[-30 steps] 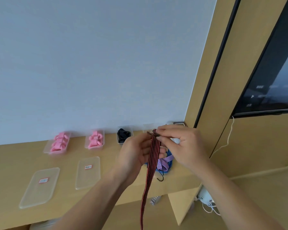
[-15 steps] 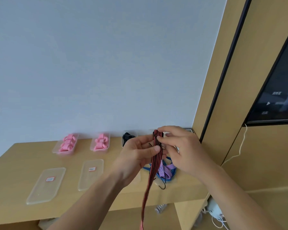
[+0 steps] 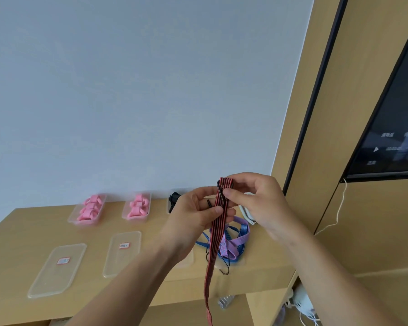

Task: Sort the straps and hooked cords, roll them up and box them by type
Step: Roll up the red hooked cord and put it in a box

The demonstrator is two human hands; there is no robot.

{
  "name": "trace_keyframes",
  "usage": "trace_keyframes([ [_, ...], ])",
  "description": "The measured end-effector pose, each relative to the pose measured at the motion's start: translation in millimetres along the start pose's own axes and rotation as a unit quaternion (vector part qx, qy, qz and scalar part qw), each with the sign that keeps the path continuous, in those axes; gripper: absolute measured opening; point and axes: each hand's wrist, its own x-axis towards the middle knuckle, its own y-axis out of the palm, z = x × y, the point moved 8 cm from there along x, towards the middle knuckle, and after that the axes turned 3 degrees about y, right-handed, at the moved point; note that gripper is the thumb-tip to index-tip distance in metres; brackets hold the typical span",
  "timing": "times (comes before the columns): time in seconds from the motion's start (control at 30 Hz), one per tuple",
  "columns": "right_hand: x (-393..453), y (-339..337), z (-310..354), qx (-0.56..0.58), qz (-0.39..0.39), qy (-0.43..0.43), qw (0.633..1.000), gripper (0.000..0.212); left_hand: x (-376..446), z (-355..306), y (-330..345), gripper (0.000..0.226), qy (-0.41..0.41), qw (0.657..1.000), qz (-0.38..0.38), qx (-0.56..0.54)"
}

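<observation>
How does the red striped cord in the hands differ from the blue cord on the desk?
The red striped cord is held up by the left hand and right hand, its tail hanging below the desk edge; the blue cord lies loose on the desk. The red one is folded into straight runs; the blue one is tangled with a purple strap. Both have dark metal hooks.

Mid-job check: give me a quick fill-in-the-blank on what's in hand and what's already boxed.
1. Both hands, left hand and right hand, hold the red-and-black ____ cord.
2. The rolled straps in the two left boxes are ____ in colour.
3. The two labelled lids lie flat on the ____.
4. On the shelf beneath the hands lies a tangle of blue and ____ straps.

Missing words: hooked; pink; shelf; purple
</observation>
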Motion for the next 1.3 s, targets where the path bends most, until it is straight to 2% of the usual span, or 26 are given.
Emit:
trace_keyframes([
  [0.1, 0, -2, 2, 0.043, -0.012, -0.011, 0.999, 0.021, -1, 3, -2, 0.022, -0.016, 0.999, -0.026, -0.019],
  [0.17, 3, -4, 2, 0.043, -0.032, -0.02, 0.998, 0.023, -2, 6, -5, 0.012, -0.034, 0.998, -0.052, 0.013],
  [0.3, 4, -8, 4, 0.024, -0.055, -0.049, 0.997, 0.025, -5, 9, -7, 0.035, -0.074, 0.992, -0.081, 0.065],
  [0.5, -1, -10, 5, -0.025, -0.102, -0.099, 0.99, 0.024, -6, 8, -5, 0.036, -0.098, 0.99, -0.087, 0.053],
  [0.63, -12, -16, 15, -0.077, -0.155, -0.177, 0.969, 0.024, -5, 9, 0, 0.028, -0.102, 0.992, -0.068, -0.005],
  [0.77, -26, -14, 21, -0.135, -0.19, -0.266, 0.935, 0.022, -3, 10, 2, 0.034, -0.117, 0.985, -0.074, -0.103],
  [0.87, -34, -9, 20, -0.152, -0.189, -0.309, 0.92, 0.02, -2, 8, 1, 0.035, -0.108, 0.985, -0.074, -0.111],
  [1.07, -42, 2, 12, -0.186, -0.138, -0.316, 0.92, 0.028, -3, 7, -3, 0.026, -0.087, 0.99, -0.062, -0.098],
  [1.3, -47, 9, 11, -0.214, -0.116, -0.335, 0.91, 0.033, -2, 13, -7, 0.021, -0.096, 0.988, -0.062, -0.107],
])
